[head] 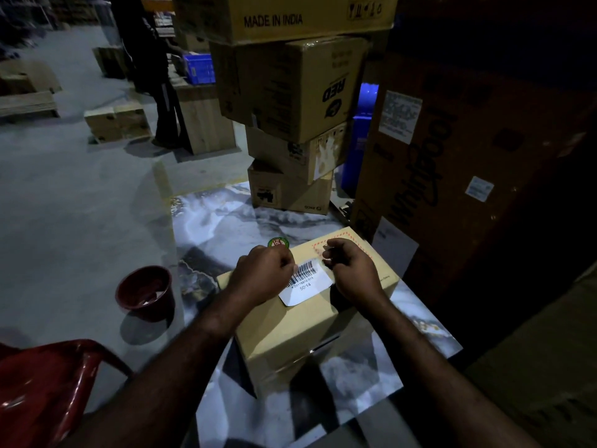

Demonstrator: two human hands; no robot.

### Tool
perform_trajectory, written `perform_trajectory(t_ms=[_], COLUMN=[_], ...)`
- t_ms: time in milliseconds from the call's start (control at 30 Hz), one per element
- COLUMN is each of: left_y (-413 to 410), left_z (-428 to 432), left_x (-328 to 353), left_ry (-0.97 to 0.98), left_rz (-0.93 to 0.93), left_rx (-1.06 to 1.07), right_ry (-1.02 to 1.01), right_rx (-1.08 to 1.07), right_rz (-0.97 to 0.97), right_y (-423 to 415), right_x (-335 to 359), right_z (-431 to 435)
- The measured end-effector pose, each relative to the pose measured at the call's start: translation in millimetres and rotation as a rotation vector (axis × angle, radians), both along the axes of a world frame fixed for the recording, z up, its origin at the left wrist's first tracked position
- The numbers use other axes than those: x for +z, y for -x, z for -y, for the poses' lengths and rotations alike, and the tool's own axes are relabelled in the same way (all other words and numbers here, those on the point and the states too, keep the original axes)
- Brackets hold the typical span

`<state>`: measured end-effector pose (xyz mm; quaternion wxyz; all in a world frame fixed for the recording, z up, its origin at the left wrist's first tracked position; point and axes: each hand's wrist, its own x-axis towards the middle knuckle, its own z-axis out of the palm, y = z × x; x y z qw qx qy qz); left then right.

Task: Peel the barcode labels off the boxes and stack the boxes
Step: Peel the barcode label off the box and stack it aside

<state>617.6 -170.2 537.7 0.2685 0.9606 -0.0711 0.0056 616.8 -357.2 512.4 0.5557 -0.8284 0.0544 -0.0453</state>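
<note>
Head-worn wide-angle view — forward and down, close over a box on a marbled tabletop.

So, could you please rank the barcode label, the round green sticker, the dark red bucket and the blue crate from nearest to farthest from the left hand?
1. Barcode label: on the box top, touching the left hand's fingertips.
2. Round green sticker: just beyond the knuckles, on the marble-patterned surface.
3. Dark red bucket: on the floor, to the left.
4. Blue crate: far back, near a standing person.

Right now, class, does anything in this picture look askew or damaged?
Yes. The stack of cartons behind the table sits crooked, each box overhanging the next, and one carton shows a torn white patch on its side.
</note>
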Motion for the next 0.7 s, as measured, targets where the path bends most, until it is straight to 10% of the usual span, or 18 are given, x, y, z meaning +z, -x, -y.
perform_trajectory(t_ms=[467,700], left_y=[-3,-8], left_z=[24,24], left_x=[22,36], left_ry=[-0.358,-0.166], left_rz=[-0.077,-0.056], left_rx=[-0.118,-0.108], right_ry=[-0.119,-0.063], right_rx=[0.001,0.006], right_rz=[0.037,0.047], right_y=[0,2], right_x=[0,3], right_z=[9,6])
